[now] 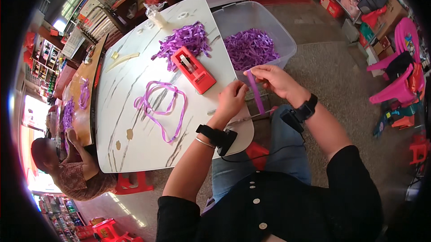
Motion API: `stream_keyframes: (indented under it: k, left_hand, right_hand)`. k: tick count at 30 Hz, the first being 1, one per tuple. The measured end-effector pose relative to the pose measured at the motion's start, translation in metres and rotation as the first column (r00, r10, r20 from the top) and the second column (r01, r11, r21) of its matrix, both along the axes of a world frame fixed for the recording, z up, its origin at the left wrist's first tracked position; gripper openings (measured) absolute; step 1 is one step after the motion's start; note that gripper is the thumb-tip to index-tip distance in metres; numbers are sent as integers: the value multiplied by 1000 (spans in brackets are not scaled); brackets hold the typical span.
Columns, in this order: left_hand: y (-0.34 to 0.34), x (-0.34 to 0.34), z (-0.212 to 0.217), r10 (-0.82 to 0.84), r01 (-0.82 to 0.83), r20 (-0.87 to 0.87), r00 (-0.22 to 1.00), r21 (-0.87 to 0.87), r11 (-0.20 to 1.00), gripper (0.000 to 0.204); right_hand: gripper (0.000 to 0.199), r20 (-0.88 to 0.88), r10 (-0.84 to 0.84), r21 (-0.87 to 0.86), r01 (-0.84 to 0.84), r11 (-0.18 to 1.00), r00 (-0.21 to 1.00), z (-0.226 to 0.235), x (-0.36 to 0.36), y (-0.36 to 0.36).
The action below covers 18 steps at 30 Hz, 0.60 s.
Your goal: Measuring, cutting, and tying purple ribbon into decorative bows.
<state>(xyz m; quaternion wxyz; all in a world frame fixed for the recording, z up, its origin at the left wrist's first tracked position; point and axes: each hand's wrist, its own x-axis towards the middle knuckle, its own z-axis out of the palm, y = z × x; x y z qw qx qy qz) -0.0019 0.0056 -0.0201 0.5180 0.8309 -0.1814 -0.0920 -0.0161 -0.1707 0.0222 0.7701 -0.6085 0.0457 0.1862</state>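
My right hand [277, 80] pinches the top of a short purple ribbon [256, 91], which hangs down past the table's right edge. Close beside it, my left hand [232, 100] has its fingers curled together over the table edge; whatever lies between its fingertips is hidden. A red tape dispenser [200, 79] sits on the table just beyond my left hand. Behind the dispenser lies a heap of purple ribbons [186, 38]. Left of my left hand, a loose looped purple ribbon [183, 112] is spread on the tabletop.
The white marble-patterned table [134, 71] fills the left. A clear plastic bin [287, 47] of purple ribbons [251, 49] stands off its right edge. A bag of rolls [157, 17] sits at the back. Another person [76, 174] works at a wooden table. Pink chairs [397, 85] stand right.
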Motion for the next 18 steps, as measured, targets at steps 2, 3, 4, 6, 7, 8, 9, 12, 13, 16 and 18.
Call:
stream_keyframes:
  k: [2,3,4,6,7,8,9,12,13,16,18]
  left_hand:
    - [3,0,4,6,-7,-22,1000,-58,998,20]
    - [4,0,6,2,-5,-54,999,-50,999,20]
    - [4,1,9,-1,-2,-83,997,-43,999,19]
    - [4,-2,14,-4,-2,-95,995,-66,998,18]
    - [4,-3,16,-6,-3,-106,994,-91,996,18]
    - [4,-3,16,-6,-4,-105,994,-91,996,18]
    - [3,-3,16,-13,3,-101,995,-102,995,18]
    - [4,-3,14,-32,23,-91,995,-100,995,17]
    - [4,-3,12,-47,40,-78,996,-88,995,17]
    - [4,0,4,-38,32,-58,998,-98,995,18]
    - [3,-2,6,-58,57,-4,998,-48,997,18]
  right_hand:
    - [22,-41,9,18,-9,1000,999,-12,8,-1]
    - [22,-93,9,42,-5,999,996,-17,11,-2]
    - [22,-141,11,65,-2,998,990,-21,14,-2]
    - [20,-185,28,102,-9,995,982,-28,17,-1]
    - [19,-227,47,138,-15,990,973,-31,19,0]
    - [19,-226,47,139,-16,990,973,-35,21,0]
    - [18,-249,72,171,-30,985,966,-39,23,-2]
    - [18,-287,90,197,-33,980,954,-43,23,-1]
    - [18,-296,80,189,-23,982,952,-43,24,0]
    - [17,-288,110,195,-54,979,951,-47,23,-1]
    - [16,-285,125,196,-70,978,950,-52,24,-3]
